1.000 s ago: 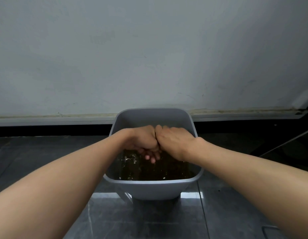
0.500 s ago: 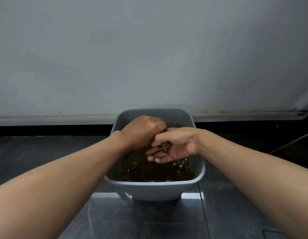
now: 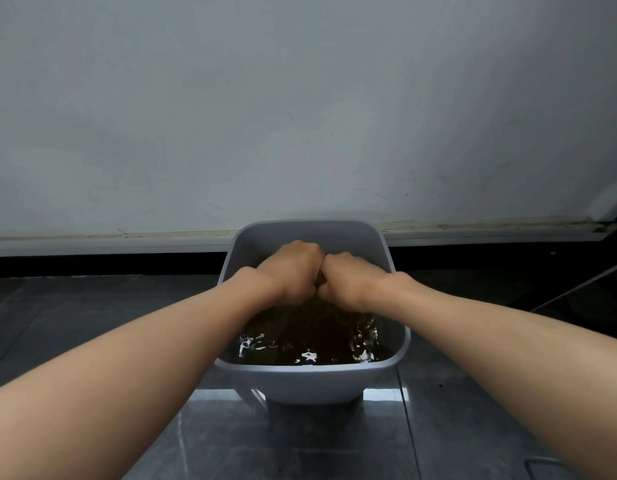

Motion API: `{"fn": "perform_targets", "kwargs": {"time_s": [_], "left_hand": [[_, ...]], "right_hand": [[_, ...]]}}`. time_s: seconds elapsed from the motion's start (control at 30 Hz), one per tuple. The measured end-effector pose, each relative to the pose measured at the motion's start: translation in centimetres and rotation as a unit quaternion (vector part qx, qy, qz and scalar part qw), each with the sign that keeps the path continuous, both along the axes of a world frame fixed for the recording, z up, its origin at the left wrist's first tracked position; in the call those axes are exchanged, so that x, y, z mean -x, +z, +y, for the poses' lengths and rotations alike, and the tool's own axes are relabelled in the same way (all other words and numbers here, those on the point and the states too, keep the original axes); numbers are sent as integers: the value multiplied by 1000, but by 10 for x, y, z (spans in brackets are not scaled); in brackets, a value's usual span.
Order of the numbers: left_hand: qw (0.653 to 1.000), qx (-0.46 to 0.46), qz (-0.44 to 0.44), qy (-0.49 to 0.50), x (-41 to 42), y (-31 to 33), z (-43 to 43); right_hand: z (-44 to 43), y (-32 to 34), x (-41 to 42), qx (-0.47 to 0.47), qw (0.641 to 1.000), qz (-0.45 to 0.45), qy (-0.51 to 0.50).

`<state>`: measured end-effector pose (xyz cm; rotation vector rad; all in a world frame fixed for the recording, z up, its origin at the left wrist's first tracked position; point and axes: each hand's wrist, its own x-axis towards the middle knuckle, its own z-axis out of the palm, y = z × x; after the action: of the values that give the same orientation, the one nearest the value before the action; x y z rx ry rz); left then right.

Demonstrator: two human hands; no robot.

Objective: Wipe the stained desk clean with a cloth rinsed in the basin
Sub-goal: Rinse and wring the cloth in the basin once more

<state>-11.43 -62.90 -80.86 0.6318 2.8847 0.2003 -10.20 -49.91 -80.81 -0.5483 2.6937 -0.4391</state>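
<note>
A grey square basin (image 3: 310, 379) stands on the dark tiled floor, holding dark rippling water (image 3: 310, 341). Both fists meet knuckle to knuckle above the water at the basin's far half. My left hand (image 3: 293, 277) and my right hand (image 3: 348, 282) are clenched around a dark brown cloth (image 3: 321, 279). Only a thin sliver of the cloth shows between the fists; the rest is hidden inside them. The stained desk is out of view.
The basin sits close to a pale wall with a white skirting strip (image 3: 109, 242). Glossy dark tiles (image 3: 300, 441) spread in front and to both sides. A thin slanted rod (image 3: 577, 289) crosses the floor at the right.
The hands went from fists pressed together, to twisted apart with the right palm turned up and the cloth showing, and back to fists pressed together. The water ripples more now.
</note>
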Motion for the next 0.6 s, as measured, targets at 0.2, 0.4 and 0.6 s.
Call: {"fn": "perform_targets", "kwargs": {"time_s": [0.2, 0.4, 0.6], "left_hand": [[966, -119, -191, 129, -5, 5, 12], [915, -192, -303, 183, -6, 24, 12], [840, -276, -424, 194, 2, 45, -2]], "right_hand": [[6, 4, -2, -157, 970, 172, 70], [10, 10, 3, -202, 930, 284, 121], [8, 28, 9, -150, 899, 383, 150]]}}
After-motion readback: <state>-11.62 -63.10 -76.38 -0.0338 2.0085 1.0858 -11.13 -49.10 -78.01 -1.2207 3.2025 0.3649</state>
